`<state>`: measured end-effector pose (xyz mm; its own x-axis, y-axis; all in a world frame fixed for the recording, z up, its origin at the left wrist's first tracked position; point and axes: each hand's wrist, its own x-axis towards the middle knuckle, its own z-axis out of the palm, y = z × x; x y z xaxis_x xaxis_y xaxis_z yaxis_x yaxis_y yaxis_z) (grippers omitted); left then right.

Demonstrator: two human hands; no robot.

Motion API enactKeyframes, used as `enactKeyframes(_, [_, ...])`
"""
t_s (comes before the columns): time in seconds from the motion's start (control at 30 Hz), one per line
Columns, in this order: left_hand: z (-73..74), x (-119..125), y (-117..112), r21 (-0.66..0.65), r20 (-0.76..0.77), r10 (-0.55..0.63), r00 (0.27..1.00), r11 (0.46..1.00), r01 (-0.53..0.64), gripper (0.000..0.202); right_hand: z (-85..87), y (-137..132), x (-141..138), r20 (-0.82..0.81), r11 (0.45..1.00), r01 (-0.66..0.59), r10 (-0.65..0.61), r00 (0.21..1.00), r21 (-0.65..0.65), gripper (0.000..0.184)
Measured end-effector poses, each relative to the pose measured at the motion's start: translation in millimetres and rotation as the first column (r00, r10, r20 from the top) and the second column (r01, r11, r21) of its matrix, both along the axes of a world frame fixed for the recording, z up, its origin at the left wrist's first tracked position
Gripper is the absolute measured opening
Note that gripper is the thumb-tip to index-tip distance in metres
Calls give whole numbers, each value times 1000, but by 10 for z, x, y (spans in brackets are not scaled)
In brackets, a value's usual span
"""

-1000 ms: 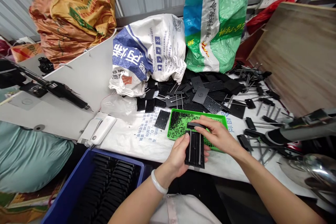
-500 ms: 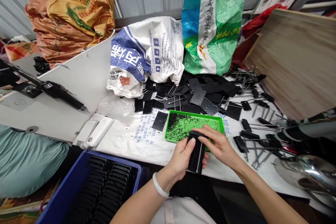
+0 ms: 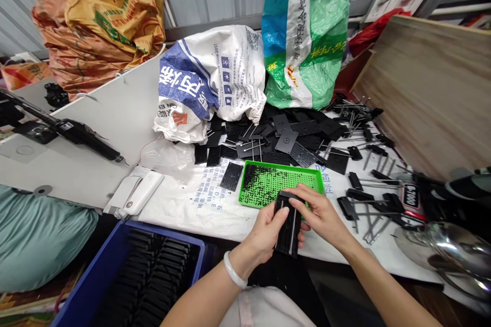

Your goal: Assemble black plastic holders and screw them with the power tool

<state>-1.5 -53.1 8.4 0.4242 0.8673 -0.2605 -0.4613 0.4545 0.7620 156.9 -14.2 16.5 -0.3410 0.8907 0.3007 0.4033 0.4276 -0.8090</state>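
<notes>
a black plastic plate point(image 3: 287, 230) with ribs is standing on its end, low in the middle of the picture, just in front of a green tray. it is looking light and stiff but thin, so it may snap if someone bends it hard. the thin metal pins point(image 3: 293, 227) lying along it may slip, so its long edges are looking like the best place to take hold. the left hand point(image 3: 264, 235) is curling around the lower side of the plate, with the thumb pressing on its front. the right hand point(image 3: 320, 209) is pinching the top end between the thumb and fingers.

the green tray point(image 3: 282, 184) is full of small holes and is holding lots of tiny black bits, mostly on its left side. a blue crate point(image 3: 92, 271) at the lower left is holding rows of black plates. more black plates point(image 3: 276, 138) are lying in a messy pile past the tray, on a white sheet point(image 3: 218, 209) that is covering the bench point(image 3: 115, 107). black-topped metal pins point(image 3: 368, 199) are lying to the right of the tray.
</notes>
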Motion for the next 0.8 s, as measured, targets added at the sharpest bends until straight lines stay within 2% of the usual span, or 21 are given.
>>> enactKeyframes(0.1, [-6,21,11,46,-118,66,991,997,-61,35,-25,4,-30,4,997,37,-37,999,-66,25])
enactKeyframes(0.17, [-12,27,18,41,-112,87,990,996,-83,37,-67,-7,-63,-55,987,62,-71,996,-149,28])
enactKeyframes(0.23, [-20,24,22,9,-79,120,990,993,-120,39,-121,-46,-116,-162,949,59,-114,980,-310,33])
enactKeyframes(0.3, [-30,14,22,-10,-73,154,985,988,-156,41,-169,-114,-188,-293,888,16,-168,941,-459,38])
enactKeyframes(0.37, [-38,6,15,-14,-75,162,984,986,-163,41,-201,-194,-259,-384,852,-28,-207,900,-523,38])
enactKeyframes(0.47, [-53,19,0,-22,-55,188,981,982,-190,40,-226,-259,-320,-398,862,-13,-221,890,-507,38])
enactKeyframes(0.6, [-89,55,-4,-44,-45,253,966,966,-255,43,-237,-150,-297,-307,907,55,-198,931,-418,35])
enactKeyframes(0.7, [-68,8,7,-91,-91,197,976,975,-205,47,-189,-1,-255,-246,968,63,-124,961,-242,28])
enactKeyframes(0.8, [42,-133,43,-87,-88,108,990,989,-116,49,-105,91,-248,-171,984,-18,-13,985,-175,22])
